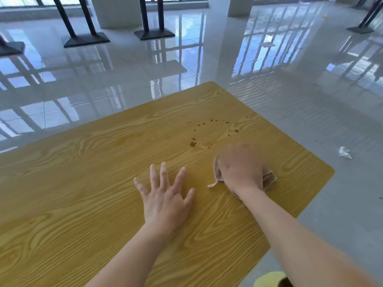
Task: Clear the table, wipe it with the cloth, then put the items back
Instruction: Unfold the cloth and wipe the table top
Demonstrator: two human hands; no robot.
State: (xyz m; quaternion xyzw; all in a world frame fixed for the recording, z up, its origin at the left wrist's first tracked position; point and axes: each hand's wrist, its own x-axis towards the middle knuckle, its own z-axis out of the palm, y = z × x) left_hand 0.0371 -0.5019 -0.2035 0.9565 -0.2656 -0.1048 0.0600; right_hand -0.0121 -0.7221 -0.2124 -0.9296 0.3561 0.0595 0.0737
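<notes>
Cloth [269,179], beige and bunched, sits under the right hand [240,168] on the near-right part of the table [83,183], w/ one tail poking out to the left and a folded edge showing on the right. Tabletop shows no items in view, so clearing looks done and the wipe step is in hand. Target is plain: a ring of brown drops [211,133] just beyond the right hand, apart from the cloth, not yet touched by it. Next move prob calls for pushing the cloth fwd and a bit left over that ring, keeping pressure down so the drops lift rather than smear, then sweeping the rest of the wood. Right hand is palm-down, pressed on the cloth, fingers curled over its far side and closed on it; fingertips mostly blurred, so exact grip can't be told. Right forearm comes in from the lower right. Left hand [165,197] lies flat on bare wood just beside the cloth, not touching it, fingers spread wide, holding nothing, likely bracing. Crumpled white scrap [345,152] lies on the floor [124,69] off to the right.
</notes>
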